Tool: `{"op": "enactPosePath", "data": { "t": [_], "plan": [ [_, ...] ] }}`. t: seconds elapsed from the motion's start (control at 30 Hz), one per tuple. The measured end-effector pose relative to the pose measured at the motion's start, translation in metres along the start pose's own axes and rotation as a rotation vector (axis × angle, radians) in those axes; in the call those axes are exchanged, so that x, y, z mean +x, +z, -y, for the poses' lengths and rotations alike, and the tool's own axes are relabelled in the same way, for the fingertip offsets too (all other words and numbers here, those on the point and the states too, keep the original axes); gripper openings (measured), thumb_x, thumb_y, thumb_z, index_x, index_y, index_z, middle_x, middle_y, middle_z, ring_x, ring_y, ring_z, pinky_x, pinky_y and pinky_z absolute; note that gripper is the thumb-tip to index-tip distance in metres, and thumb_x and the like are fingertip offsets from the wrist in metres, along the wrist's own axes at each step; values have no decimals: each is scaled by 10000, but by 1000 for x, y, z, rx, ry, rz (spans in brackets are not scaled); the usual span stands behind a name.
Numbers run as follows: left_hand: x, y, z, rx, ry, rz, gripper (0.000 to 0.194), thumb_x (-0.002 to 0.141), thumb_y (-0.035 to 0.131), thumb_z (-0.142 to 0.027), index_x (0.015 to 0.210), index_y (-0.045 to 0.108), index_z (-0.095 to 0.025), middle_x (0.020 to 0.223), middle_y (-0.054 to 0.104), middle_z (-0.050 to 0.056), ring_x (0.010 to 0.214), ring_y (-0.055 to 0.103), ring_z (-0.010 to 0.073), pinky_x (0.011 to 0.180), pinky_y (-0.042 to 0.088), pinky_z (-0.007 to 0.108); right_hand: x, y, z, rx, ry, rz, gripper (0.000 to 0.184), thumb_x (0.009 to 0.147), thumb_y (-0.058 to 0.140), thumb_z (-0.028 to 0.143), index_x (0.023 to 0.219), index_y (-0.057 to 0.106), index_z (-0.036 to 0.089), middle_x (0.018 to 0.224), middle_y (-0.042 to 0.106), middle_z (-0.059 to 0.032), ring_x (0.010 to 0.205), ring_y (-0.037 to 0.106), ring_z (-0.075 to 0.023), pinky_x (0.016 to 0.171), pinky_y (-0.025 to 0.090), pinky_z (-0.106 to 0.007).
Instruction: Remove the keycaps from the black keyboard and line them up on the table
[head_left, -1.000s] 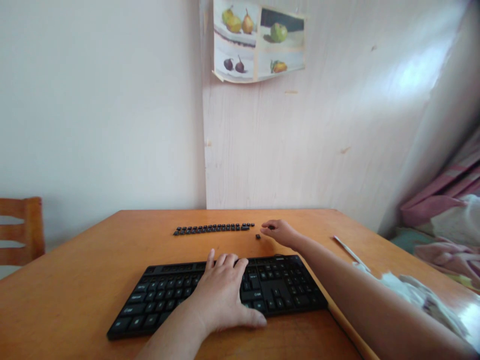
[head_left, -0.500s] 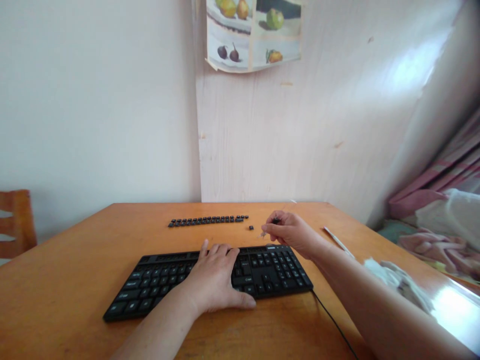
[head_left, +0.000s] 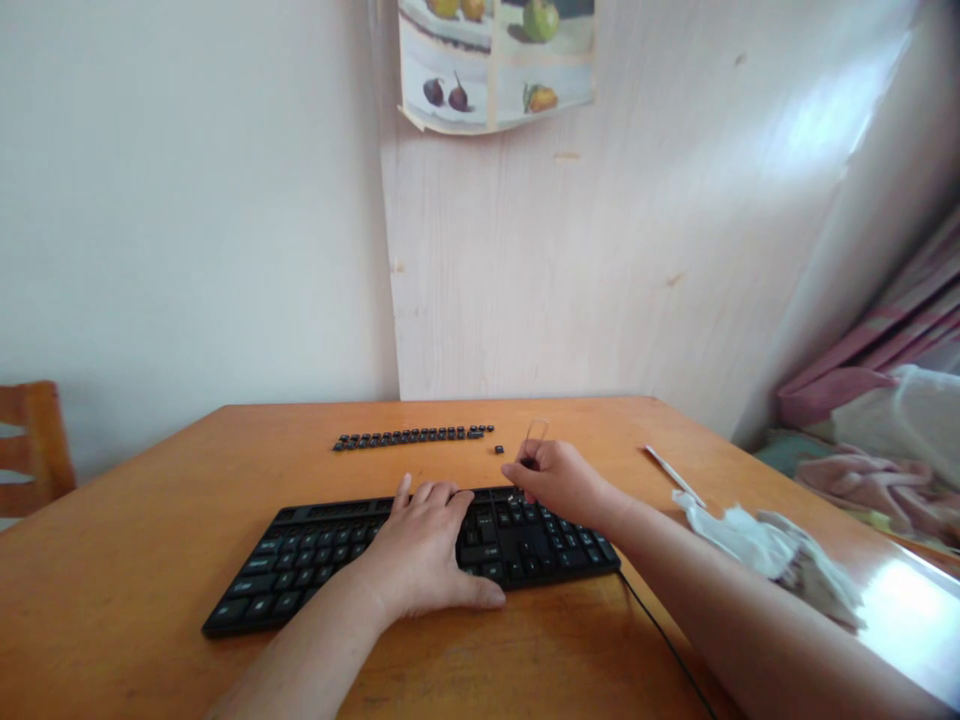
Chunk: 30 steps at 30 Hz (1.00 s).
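Observation:
A black keyboard (head_left: 262, 585) lies at a slant across the table, its top strip bare of keys along the left. My left hand (head_left: 424, 555) rests flat over its middle, fingers spread toward the far edge and thumb at the near edge. My right hand (head_left: 555, 478) is closed around a wire keycap puller (head_left: 529, 463) with a dark handle, a thin loop sticking up above the fingers. The puller's lower end is down at the keyboard's upper right keys. Behind the keyboard, removed keycaps (head_left: 409, 437) lie in two rows, and a single keycap (head_left: 499, 450) sits to their right.
A thin white stick (head_left: 673, 474) and a crumpled white cloth or tissue (head_left: 765, 550) lie on the right of the wooden table (head_left: 150, 520). The keyboard's cable (head_left: 667, 640) runs toward the near edge. A chair (head_left: 34, 440) stands at the left.
My right hand has moved left and down with the puller, from behind the keyboard onto its upper right keys. My left hand stays on the keyboard. The view has shifted slightly.

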<state>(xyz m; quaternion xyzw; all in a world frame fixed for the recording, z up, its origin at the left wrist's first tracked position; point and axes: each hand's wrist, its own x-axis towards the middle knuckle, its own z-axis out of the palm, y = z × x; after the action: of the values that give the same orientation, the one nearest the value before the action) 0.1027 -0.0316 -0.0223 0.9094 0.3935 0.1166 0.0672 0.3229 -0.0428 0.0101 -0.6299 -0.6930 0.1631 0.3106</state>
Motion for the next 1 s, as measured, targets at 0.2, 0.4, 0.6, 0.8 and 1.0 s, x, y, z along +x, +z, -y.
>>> {"op": "enactPosePath", "data": {
  "t": [0.2,0.4,0.6,0.8,1.0],
  "plan": [
    [-1,-3,-2,4,3,1,1109,490,530,-888,1354,513,-193,1351,517,170,1281,415,405,1138,73,601,1,8,-2,-60,10,8,231,832,538,333,662,573,180,536,598,-2,498,493,-113,486,291,-238],
    [0,-3,-2,-3,-3,0,1108,483,537,-882,1351,515,-194,1350,514,163,1276,416,403,1138,68,595,0,14,-2,-64,-27,-9,186,826,527,263,659,546,184,548,595,-2,521,499,-115,509,280,-236],
    [0,-1,-1,-34,1,-17,1096,472,561,-874,1337,531,-202,1309,537,164,1257,426,404,1136,76,589,-2,17,-3,-55,-36,-32,195,823,532,259,641,499,198,538,578,0,520,493,-125,512,277,-244],
    [0,-1,-2,-37,7,-28,1066,474,579,-856,1317,545,-205,1276,556,155,1242,436,402,1137,75,582,-1,25,-9,-27,-10,-36,179,817,537,241,642,536,199,544,590,-6,528,504,-132,515,286,-242],
    [-1,-2,-2,-30,9,-29,1052,474,578,-855,1298,557,-201,1270,556,155,1229,445,404,1134,72,586,1,30,-13,20,27,-90,123,772,587,248,664,605,193,585,617,-21,621,559,-160,562,339,-241]
  ]
}}
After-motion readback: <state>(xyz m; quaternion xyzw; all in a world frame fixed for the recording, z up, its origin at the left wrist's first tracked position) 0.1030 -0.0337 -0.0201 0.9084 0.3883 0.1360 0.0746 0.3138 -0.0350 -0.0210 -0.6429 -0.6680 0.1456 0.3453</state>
